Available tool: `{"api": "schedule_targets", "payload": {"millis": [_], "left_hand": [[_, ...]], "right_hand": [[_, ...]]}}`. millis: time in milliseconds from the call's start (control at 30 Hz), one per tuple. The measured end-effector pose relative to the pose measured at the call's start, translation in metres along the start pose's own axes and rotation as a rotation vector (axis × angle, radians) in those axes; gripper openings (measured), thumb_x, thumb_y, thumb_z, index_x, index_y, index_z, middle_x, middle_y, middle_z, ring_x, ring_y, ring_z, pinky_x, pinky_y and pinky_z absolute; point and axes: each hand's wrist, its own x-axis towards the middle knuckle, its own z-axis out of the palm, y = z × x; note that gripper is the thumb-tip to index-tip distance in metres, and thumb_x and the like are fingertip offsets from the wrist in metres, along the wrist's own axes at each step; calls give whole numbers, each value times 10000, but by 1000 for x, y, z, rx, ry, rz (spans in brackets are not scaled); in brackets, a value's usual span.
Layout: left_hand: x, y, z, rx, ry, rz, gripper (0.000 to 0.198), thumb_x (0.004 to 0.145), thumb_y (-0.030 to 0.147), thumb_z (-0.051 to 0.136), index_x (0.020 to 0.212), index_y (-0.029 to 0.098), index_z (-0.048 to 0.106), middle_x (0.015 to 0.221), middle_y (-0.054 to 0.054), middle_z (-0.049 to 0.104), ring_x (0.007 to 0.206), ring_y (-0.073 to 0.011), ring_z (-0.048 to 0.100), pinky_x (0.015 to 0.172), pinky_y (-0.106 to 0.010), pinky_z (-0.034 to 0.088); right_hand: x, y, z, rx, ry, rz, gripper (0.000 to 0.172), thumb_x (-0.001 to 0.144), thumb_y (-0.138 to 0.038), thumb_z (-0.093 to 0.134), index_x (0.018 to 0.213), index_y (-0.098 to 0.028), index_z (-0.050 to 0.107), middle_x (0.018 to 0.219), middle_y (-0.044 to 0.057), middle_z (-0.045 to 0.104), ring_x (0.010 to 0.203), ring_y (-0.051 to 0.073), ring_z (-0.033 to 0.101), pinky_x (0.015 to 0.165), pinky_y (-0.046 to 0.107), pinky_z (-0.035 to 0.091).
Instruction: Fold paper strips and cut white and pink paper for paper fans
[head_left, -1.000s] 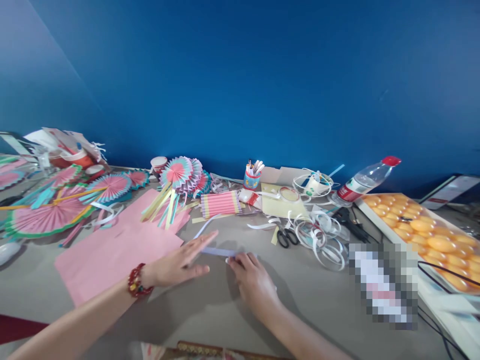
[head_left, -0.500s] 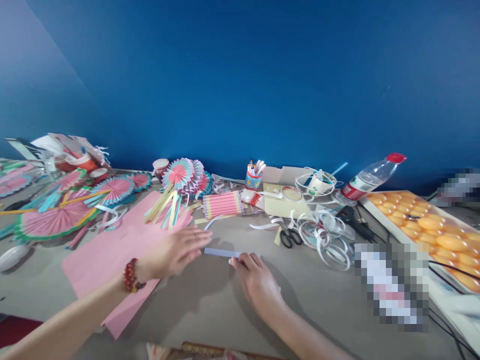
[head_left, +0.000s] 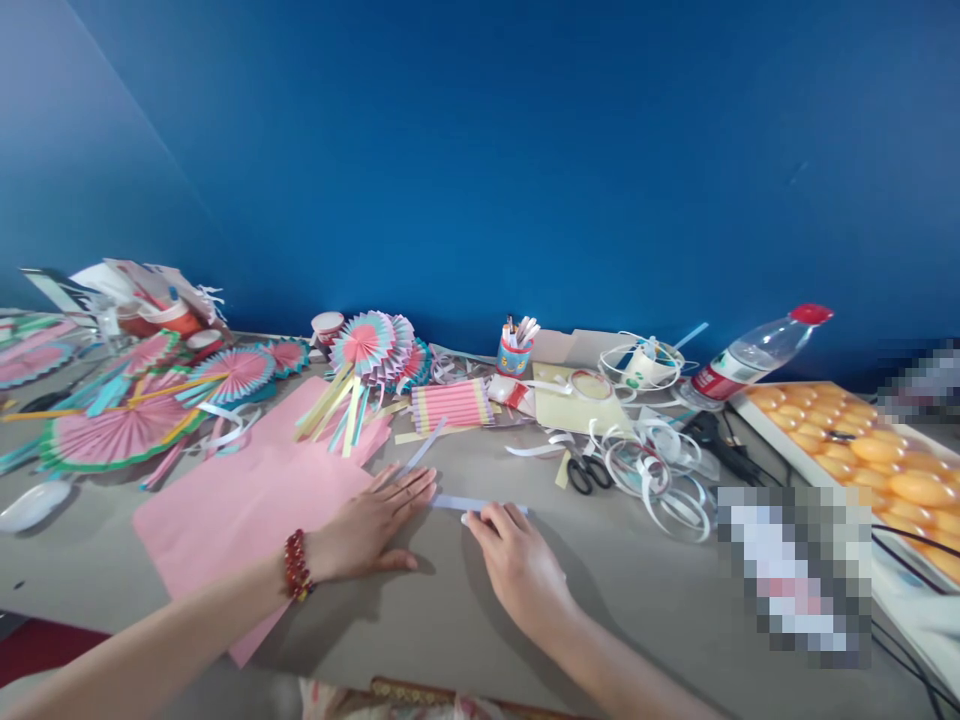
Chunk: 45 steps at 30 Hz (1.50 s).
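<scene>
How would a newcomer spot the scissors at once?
Below the blue wall is a gray table. Past the right hand and further right, just left of the white coils, lie the scissors. Their two black handle loops set them apart from those pale coils.

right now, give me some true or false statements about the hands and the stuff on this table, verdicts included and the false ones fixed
1. The right hand is at a pale strip. True.
2. The scissors are in that hand. False: they lie on the table.
3. The left hand has its fingers extended. True.
4. The cap on the bottle is green. False: it is red.
5. A pink sheet shows on both sides of the left forearm. True.
</scene>
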Motion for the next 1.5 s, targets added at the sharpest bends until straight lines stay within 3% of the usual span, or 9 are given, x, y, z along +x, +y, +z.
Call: {"api": "schedule_targets", "payload": {"millis": [400,533,633,733,900,1167,1500], "left_hand": [[1,0,0,-50,-13,2,866,922,634,479,1571,219,84,1610,-137,170,1482,-299,181,1213,-502,35],[0,1,-6,-85,-19,7,851,944,597,469,1572,233,25,1614,-123,162,1486,-305,160,1207,-537,28],[-3,0,-16,-159,37,5,733,1005,435,414,1570,255,-18,1615,-91,184,1475,-294,200,1203,-528,139],[-7,-4,-23,-227,111,19,697,997,200,337,1564,293,-57,1563,-62,338,1385,-267,370,1156,-495,294],[-6,-11,-21,-259,24,60,798,932,102,337,1549,320,-121,1464,-40,486,1214,-274,522,1028,-475,432],[-9,-13,-16,-299,-4,20,792,948,121,332,1541,323,-152,1478,-12,475,1298,-279,467,1068,-453,398],[2,-18,-29,-401,-10,21,760,953,132,332,1555,319,-94,1400,39,565,1311,-221,488,1090,-394,369]], "right_hand": [[15,-16,4,-56,-65,11,304,933,-79,508,1187,-198,624,1002,73,630,912,197,571,798,308,490],[15,-16,3,-82,-85,8,292,942,-94,506,1186,-199,626,1014,74,634,930,207,572,782,310,490],[15,-15,2,-89,-103,12,274,942,-106,510,1166,-194,641,1028,80,633,938,214,569,775,312,488],[15,-14,1,-76,-117,15,307,931,-89,501,1189,-188,635,1067,89,628,975,226,561,795,321,488],[15,-14,0,-51,-123,19,332,921,-72,490,1198,-187,633,1044,92,627,959,223,556,800,316,479],[14,-11,4,-16,-102,-9,371,904,-46,470,1216,-174,624,1045,102,616,966,218,546,834,321,476],[16,-16,-1,-41,-116,-9,341,916,-60,500,1212,-177,622,1039,87,618,967,219,566,825,300,467]]}}
